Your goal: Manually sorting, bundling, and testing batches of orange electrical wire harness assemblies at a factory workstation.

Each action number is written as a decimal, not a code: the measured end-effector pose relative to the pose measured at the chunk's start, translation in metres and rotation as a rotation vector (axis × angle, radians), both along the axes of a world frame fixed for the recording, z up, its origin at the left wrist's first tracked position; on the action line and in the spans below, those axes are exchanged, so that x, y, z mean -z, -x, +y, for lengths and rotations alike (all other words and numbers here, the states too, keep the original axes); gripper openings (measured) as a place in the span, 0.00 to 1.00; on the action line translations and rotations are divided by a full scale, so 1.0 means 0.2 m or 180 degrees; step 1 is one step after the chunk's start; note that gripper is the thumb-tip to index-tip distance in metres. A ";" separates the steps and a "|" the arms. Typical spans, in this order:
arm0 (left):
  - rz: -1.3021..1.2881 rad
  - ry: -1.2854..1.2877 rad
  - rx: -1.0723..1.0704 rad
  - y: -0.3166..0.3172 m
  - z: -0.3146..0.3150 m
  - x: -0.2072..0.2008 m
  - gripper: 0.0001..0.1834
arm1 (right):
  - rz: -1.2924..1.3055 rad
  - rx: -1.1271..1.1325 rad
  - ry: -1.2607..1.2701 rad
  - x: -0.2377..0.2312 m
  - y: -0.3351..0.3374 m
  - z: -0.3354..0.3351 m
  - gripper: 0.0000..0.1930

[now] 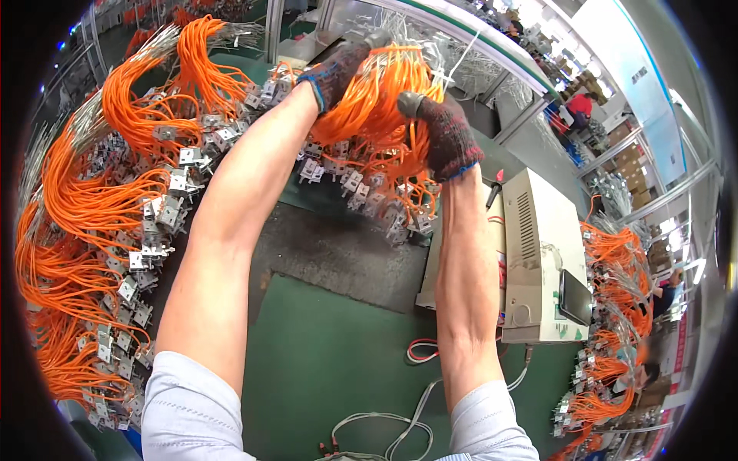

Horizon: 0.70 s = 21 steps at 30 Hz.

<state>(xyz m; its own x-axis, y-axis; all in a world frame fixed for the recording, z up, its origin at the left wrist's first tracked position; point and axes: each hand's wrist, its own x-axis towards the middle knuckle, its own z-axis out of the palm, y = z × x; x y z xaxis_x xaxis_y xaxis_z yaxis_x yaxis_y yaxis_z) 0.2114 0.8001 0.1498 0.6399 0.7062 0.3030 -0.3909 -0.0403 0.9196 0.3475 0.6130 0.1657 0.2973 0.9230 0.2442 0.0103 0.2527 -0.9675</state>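
Note:
A thick bundle of orange cables (pixel 369 104) is held out in front of me at the far side of the bench, with pale metal connectors (pixel 357 184) dangling from its lower ends and silvery wire ends at its top. My left hand (pixel 346 67), in a dark knitted glove, is closed round the bundle's left side near the top. On its right side my right hand (pixel 447 134), gloved the same way, grips the cables with its thumb in front. Most fingers of both hands are hidden behind the cables.
Heaped orange cables with metal connectors (pixel 100 192) line the left side. A beige box-shaped instrument (pixel 530 261) stands at right with a black phone (pixel 574 298) on it. White leads lie on the green bench top (pixel 330 361). More cable bundles (pixel 615 269) are at far right.

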 end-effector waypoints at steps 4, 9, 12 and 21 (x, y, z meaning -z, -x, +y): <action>-0.0507 0.1223 0.1045 0.11 -0.11 0.04 0.26 | 0.0138 -0.0396 -0.0212 -0.01 0.14 -0.10 0.28; -0.0560 0.1797 0.1487 0.31 -0.21 0.12 0.29 | 0.0558 -0.0706 -0.0320 0.01 0.37 -0.25 0.32; -0.0944 0.1208 0.1074 0.51 -0.36 0.19 0.28 | 0.0811 -0.0490 -0.0207 -0.04 0.60 -0.45 0.31; 0.0285 0.0205 0.0154 1.10 -1.17 -0.17 0.20 | 0.1468 -0.0358 0.0553 -0.20 0.97 -1.11 0.29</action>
